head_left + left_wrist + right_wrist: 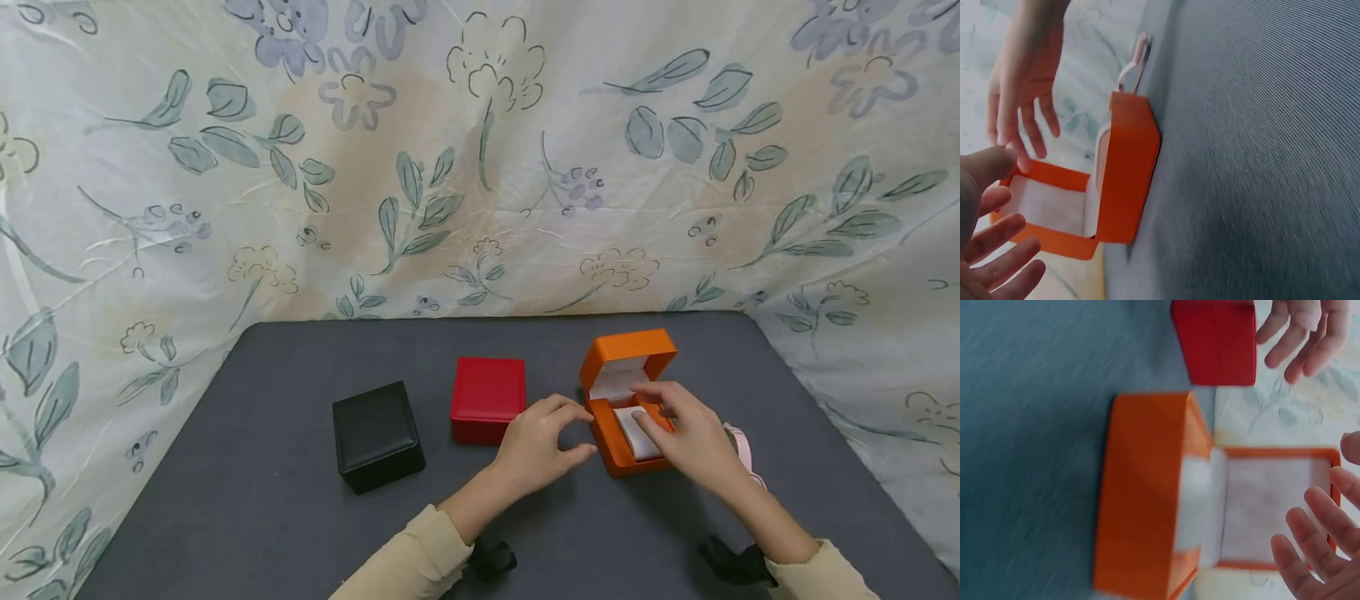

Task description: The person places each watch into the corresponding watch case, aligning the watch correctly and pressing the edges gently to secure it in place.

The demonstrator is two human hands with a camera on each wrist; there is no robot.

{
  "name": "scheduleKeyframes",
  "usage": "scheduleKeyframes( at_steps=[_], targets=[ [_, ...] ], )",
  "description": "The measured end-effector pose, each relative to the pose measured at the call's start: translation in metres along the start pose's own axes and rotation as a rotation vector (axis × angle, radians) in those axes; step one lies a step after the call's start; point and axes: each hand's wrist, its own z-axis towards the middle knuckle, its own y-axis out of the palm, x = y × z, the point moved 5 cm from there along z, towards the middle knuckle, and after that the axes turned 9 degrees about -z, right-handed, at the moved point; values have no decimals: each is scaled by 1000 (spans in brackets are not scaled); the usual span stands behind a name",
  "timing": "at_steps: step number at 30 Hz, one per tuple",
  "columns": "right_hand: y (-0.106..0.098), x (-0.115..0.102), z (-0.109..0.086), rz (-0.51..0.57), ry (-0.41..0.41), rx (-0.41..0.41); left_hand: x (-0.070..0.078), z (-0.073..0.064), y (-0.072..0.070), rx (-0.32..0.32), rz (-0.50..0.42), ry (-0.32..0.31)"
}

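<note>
In front of you, right of the middle of the dark grey bench (225, 508), stands the open orange box with its white lining (606, 433), its base flat on the bench, its hinge on the far side and its raised lid (633, 343) leaning back with the lined inside facing you. The box sits slightly askew: its side edges run away from you and drift left toward the hinge. Inside lies the white rectangular cushion (633, 443), its long axis running the same way, near end a little to the right. Your right hand (690, 433) is over the box's right side, thumb above the cushion; its fingers are apart and grasp nothing. Your left hand (536, 442) is at the box's left edge, its fingers spread and released, thumb and forefinger pointing toward the box; you cannot tell whether the tips touch it. Just beyond your right hand, beside the box, the pale pink looped strap (742, 446) is partly hidden. Left of the orange box sits the closed, glossy red box (487, 396), nearly square to you, and farther left the closed black box (378, 437), turned at an angle. Behind the bench hangs the pale floral fabric (487, 208).
</note>
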Motion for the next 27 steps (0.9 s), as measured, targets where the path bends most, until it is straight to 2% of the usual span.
scheduleKeyframes(
  at_steps=[5, 9, 16, 21, 27],
  targets=[
    [-6, 19, -13, -29, 62, -32, 2, 8, 10, 4, -6, -3],
    [-9, 30, -25, -49, 99, -71, 3, 15, 18, -8, -4, -29],
    [-18, 52, -39, -110, 167, -91, 2, 24, 34, -75, 25, -82],
    [-20, 67, -49, -124, 228, -140, 4, 30, 44, -125, 49, -122],
    [-25, 84, -62, -161, 282, -170, 5, 39, 57, -190, 109, -173]
  ],
)
